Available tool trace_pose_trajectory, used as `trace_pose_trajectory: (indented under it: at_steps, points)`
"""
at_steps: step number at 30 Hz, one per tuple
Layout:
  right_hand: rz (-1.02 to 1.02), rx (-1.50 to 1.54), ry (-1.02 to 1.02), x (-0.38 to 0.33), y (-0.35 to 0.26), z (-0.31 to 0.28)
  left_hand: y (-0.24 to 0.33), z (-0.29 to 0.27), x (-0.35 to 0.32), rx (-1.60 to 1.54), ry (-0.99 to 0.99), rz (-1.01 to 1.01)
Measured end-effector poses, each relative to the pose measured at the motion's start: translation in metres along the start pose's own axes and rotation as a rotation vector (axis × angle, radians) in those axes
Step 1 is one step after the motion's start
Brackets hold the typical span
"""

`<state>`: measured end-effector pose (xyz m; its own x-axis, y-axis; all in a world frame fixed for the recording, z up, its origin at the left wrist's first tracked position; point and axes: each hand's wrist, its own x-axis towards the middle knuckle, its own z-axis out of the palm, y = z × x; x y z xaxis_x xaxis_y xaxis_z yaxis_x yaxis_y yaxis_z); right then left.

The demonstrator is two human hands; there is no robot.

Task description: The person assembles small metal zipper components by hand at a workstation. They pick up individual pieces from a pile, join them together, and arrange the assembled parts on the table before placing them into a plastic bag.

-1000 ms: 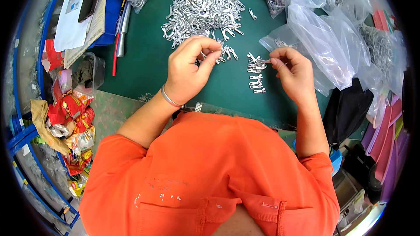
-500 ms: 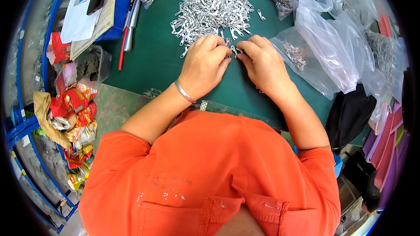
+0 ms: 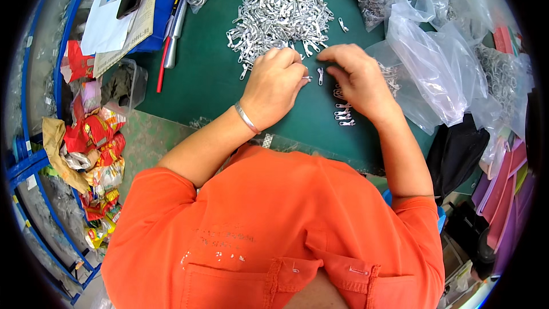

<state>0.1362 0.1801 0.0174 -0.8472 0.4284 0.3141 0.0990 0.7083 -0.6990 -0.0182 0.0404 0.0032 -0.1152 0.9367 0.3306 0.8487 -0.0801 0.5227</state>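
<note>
A large heap of small silver metal clasps [image 3: 283,11] lies on the green table in front of me. My left hand [image 3: 275,84] rests at the heap's near edge, fingers closed, with a silver clasp poking out at its fingertips. To its right is my right hand [image 3: 355,77], thumb and forefinger apart and nothing visible between them. A single clasp [image 3: 320,76] lies on the table between both hands. Partly under the right hand runs a short column of several clasps [image 3: 343,115]; its upper part is hidden.
One stray clasp [image 3: 343,24] lies right of the heap. Clear plastic bags [image 3: 429,74] with metal parts crowd the right side. On the left are a red pen [image 3: 162,66], papers [image 3: 106,31], a plastic tub [image 3: 137,83] and colourful wrappers [image 3: 97,137].
My right hand has moved right, away from the left, and its fingers have parted. A single clasp now lies between the hands, and more of the clasp column shows.
</note>
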Motion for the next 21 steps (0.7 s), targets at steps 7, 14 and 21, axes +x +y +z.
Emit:
trace_pose_trajectory:
  at_steps: [7, 14, 21]
  points:
    - [0.110, 0.048, -0.030, -0.006, 0.000, 0.003, 0.006, -0.010, -0.003, -0.161, 0.122, -0.012]
    - [0.655, 0.353, 0.069, -0.037, -0.017, -0.032, 0.013, -0.004, -0.022, -0.250, -0.050, 0.076]
    - [0.655, 0.257, 0.122, -0.073, -0.024, -0.017, 0.017, -0.012, -0.020, -0.207, -0.097, 0.128]
